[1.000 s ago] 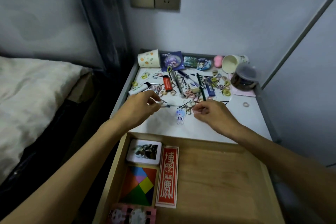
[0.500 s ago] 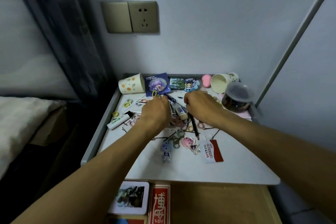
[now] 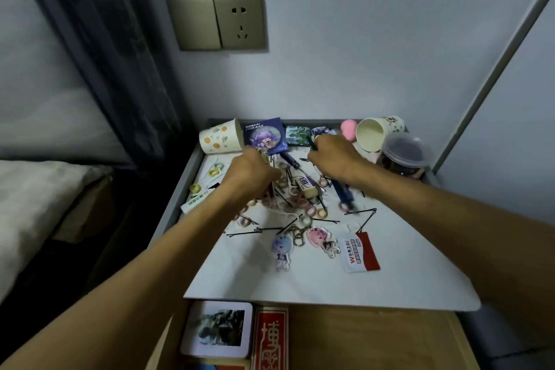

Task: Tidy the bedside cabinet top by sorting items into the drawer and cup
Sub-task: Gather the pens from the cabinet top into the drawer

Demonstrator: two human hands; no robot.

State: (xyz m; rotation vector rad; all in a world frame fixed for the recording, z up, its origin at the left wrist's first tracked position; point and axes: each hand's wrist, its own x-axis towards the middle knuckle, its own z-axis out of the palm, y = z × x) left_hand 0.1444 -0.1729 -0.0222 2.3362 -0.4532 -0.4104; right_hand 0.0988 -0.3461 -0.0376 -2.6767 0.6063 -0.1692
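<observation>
Right hand [image 3: 330, 156] is curled round a dark pen [image 3: 311, 143], whose tip protrudes past the knuckles. Left hand [image 3: 250, 173], a little apart from it, is sunk knuckles-up in the heap of hair ties [image 3: 310, 213]. Its grip cannot be told. Step in hand: collecting pens for the cup [image 3: 371, 134], which lies on its side at rear right. The next move calls for righting it or feeding the pen into its mouth. Drawer [image 3: 375, 339] stands open below.

Both hands have gone from the clutter's near edge to its back. Right hand [image 3: 333, 159] now grips dark green pencil [image 3: 312, 143], its end raised.
</observation>
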